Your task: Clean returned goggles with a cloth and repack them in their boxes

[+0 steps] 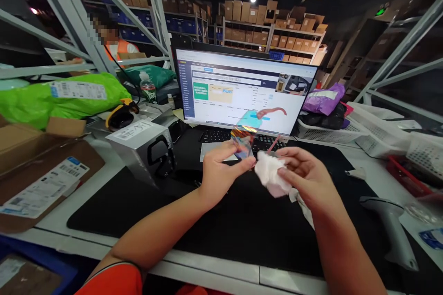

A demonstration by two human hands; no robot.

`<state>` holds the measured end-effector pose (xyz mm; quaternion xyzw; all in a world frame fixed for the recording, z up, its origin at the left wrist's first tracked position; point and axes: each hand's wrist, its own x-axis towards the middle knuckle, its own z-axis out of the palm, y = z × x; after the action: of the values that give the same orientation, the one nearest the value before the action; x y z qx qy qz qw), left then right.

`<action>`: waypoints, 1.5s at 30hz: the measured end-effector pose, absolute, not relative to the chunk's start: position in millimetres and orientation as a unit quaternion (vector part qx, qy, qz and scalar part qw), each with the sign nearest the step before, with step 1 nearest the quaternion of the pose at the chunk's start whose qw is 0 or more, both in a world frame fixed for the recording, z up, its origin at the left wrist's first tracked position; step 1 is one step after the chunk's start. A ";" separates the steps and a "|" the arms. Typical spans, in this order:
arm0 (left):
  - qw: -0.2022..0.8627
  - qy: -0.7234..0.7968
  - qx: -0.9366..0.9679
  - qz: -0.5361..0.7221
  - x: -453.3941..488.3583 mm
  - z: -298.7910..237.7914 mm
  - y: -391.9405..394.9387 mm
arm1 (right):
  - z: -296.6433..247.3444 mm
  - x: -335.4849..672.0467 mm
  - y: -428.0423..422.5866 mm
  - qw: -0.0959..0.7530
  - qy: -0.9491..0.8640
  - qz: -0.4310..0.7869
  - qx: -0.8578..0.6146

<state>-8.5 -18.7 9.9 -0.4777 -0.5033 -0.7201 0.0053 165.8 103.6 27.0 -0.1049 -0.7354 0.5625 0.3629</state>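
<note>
My left hand is closed in a pinch on a small shiny, colourful packet held above the black desk mat. My right hand grips a crumpled white cloth or paper wad right beside that packet, the two nearly touching. Both hands hover in front of the keyboard and the lit monitor. A thin pink strip sticks up between the hands; what it belongs to is unclear.
A silver-grey box stands left of the hands, with opened cardboard and a green parcel beyond. A grey barcode scanner lies at right, white baskets and a purple parcel behind. A person in orange is behind the racks.
</note>
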 end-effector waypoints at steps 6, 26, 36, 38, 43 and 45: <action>-0.173 -0.430 -0.292 -0.837 -14.8 12.4 -10.1 | 14.7 158.8 75.3 0.622 -0.780 0.043 -0.060; -0.310 -0.420 -0.351 -0.777 -5.2 8.6 -12.9 | -24.2 116.6 82.8 0.607 -0.794 -0.004 0.019; -0.364 -0.237 -0.514 -0.740 6.8 3.8 -14.8 | 5.7 144.9 94.9 0.573 -0.617 0.538 -0.045; -0.363 -0.220 -0.516 -0.744 7.9 6.0 -16.2 | 6.4 145.4 86.9 0.532 -0.614 0.581 -0.036; -0.376 -0.230 -0.477 -0.761 7.0 16.5 -28.5 | -1.5 137.7 60.9 0.516 -0.642 0.566 -0.029; -0.390 -0.232 -0.448 -0.770 6.4 18.9 -31.4 | -3.2 137.2 54.1 0.528 -0.672 0.518 -0.028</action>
<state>6.4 -31.4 18.9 -0.4479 -0.2322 -0.7702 -0.3902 137.2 54.1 -3.2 -0.0278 -0.6719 0.5181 0.5284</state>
